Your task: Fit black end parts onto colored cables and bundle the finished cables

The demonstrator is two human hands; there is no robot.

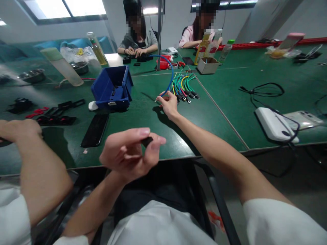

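Note:
Close to the camera, my left hand (127, 153) pinches a small black piece (146, 141) between thumb and fingers; its exact kind is too blurred to tell. Farther out over the green table, my right hand (169, 103) grips a blue wire (172, 72) near its end. That wire arcs up and back toward the far side, and a bare tip pokes out left of my fingers. Just beyond and right of this hand lies a bundle of green, yellow, red and blue wires (184, 83) with black sleeves and metal lugs at their near ends.
A blue bin (109, 102) with black parts and a black phone (95, 130) lie left. At far left rests a neighbour's arm (41, 170) beside black strips (56, 120). Two people sit opposite. A small cardboard box (207, 66), bottles and a white device (274, 124) with cable are right.

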